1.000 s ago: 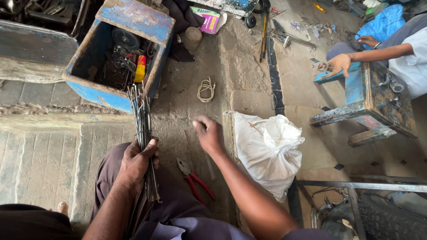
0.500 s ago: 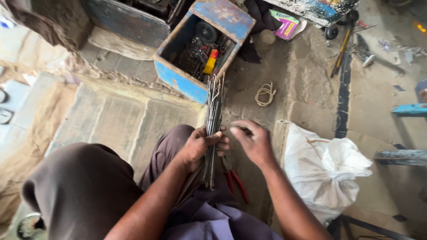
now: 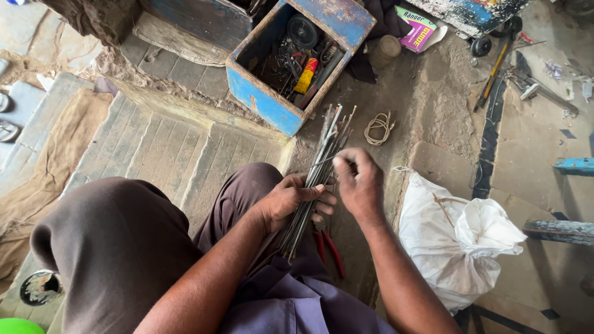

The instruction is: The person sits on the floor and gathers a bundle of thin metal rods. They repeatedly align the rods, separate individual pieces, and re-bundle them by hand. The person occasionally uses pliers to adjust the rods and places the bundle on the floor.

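My left hand (image 3: 296, 199) is wrapped around a bundle of thin grey metal rods (image 3: 323, 158), gripping it near the middle. The rods point up and away toward a blue wooden box (image 3: 263, 102). My right hand (image 3: 360, 182) is at the upper part of the same bundle, its fingertips pinching one rod. Red-handled pliers (image 3: 329, 247) lie on the ground just below my hands, partly hidden by them. I sit with my knees bent, in brown trousers.
The blue box holds tools and a yellow-and-red can (image 3: 305, 75). A small coil of wire (image 3: 377, 127) lies on the ground beyond my hands. A white sack (image 3: 458, 241) rests on the right. Paper packets (image 3: 417, 31) and a long tool (image 3: 492, 74) lie farther off.
One second ago my right hand was apart on the ground; it has come onto the bundle and pinches a rod. The view has shifted left, and the other person is out of frame.
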